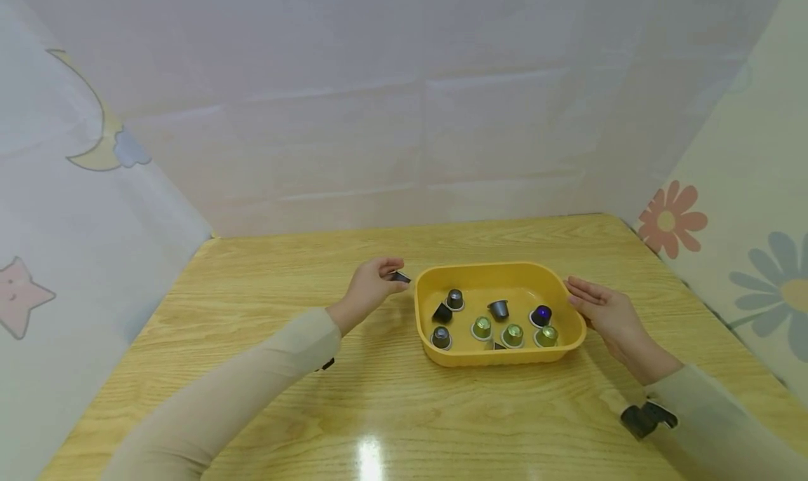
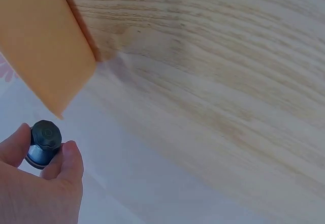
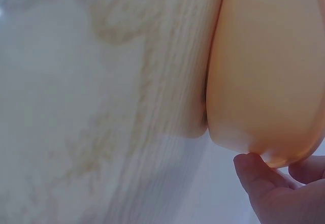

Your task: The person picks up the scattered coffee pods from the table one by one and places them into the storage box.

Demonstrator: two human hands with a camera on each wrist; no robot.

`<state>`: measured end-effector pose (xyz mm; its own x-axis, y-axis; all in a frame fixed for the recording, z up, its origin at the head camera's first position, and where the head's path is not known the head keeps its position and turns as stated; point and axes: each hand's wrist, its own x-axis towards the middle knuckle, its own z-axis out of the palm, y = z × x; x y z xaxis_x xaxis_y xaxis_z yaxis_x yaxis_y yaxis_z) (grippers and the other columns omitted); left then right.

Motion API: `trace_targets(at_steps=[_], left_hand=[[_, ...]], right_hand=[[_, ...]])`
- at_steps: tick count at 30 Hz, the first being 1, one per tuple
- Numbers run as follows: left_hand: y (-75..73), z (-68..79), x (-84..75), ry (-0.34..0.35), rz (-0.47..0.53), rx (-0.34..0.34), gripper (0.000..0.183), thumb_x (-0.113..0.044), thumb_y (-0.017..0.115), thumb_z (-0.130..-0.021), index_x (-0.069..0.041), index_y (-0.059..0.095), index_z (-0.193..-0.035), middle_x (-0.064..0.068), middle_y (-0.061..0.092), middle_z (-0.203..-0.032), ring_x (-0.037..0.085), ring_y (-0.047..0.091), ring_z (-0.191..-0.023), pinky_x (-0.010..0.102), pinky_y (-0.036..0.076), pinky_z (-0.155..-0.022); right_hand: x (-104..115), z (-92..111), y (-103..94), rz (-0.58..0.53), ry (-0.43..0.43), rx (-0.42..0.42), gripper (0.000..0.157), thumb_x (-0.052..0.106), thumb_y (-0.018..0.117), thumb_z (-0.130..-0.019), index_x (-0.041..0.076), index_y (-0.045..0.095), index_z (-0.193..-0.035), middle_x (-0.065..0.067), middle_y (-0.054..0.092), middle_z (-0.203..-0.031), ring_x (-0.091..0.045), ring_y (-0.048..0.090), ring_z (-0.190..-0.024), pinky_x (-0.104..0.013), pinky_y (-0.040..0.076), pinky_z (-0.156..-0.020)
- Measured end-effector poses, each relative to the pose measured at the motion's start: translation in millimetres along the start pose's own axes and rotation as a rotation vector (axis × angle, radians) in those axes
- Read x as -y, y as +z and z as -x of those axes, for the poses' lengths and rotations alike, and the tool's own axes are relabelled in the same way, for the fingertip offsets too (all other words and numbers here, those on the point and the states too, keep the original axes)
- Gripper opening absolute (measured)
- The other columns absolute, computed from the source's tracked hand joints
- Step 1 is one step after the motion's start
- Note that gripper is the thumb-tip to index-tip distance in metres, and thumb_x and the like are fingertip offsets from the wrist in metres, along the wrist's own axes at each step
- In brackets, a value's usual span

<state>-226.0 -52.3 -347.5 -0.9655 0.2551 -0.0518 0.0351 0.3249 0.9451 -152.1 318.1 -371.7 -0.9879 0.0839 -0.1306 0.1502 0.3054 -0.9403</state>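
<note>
My left hand [image 1: 372, 285] pinches a dark coffee capsule [image 2: 44, 140] between thumb and fingers, just outside the left end of a yellow plastic bin [image 1: 480, 358]. At the bin's right end, my right hand [image 1: 609, 316] holds the rim, with a finger against the outer wall in the right wrist view. Several capsules lie inside: a grey one [image 1: 499, 310], a black one [image 1: 442, 314], a blue-purple one [image 1: 541, 316] and green ones, including a green capsule [image 1: 482, 327] near the middle. One by the front wall is partly hidden.
The bin stands on a wood-grain table [image 1: 303, 397]. A pale sheet [image 1: 315, 151] hangs along the table's back edge, and printed side panels with a moon [image 1: 104, 144] and flowers [image 1: 672, 220] flank it.
</note>
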Motion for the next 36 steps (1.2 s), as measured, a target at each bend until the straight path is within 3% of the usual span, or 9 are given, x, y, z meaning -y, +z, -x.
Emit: trace_targets(at_steps=[9, 21, 36], left_hand=[[9.4, -5.1, -13.1, 0.042, -0.029, 0.007, 0.048, 0.003, 0.07, -0.086, 0.002, 0.055, -0.132, 0.016, 0.056, -0.136, 0.027, 0.054, -0.124, 0.032, 0.049, -0.096], [28.6, -11.4, -28.1, 0.061, -0.001, 0.091, 0.047, 0.006, 0.068, -0.087, 0.004, 0.055, -0.132, 0.019, 0.055, -0.136, 0.028, 0.056, -0.122, 0.03, 0.051, -0.093], [55.6, -19.0, -46.2, 0.113, -0.121, 0.153, 0.047, 0.003, 0.07, -0.087, 0.002, 0.055, -0.132, 0.015, 0.057, -0.134, 0.026, 0.054, -0.124, 0.027, 0.049, -0.096]], right_hand=[[0, 0, 0.8, 0.001, 0.008, 0.002, 0.054, 0.016, 0.045, -0.105, -0.005, 0.024, -0.15, -0.026, 0.027, -0.147, 0.02, 0.05, -0.092, -0.014, 0.051, -0.081], [0, -1, -0.3, -0.007, 0.007, 0.002, 0.054, 0.016, 0.045, -0.104, -0.006, 0.025, -0.15, -0.025, 0.028, -0.147, 0.02, 0.051, -0.092, -0.014, 0.051, -0.08], [-2, -2, -0.9, -0.006, 0.003, 0.004, 0.055, 0.017, 0.045, -0.105, -0.005, 0.024, -0.15, -0.026, 0.027, -0.148, 0.02, 0.05, -0.093, -0.013, 0.051, -0.081]])
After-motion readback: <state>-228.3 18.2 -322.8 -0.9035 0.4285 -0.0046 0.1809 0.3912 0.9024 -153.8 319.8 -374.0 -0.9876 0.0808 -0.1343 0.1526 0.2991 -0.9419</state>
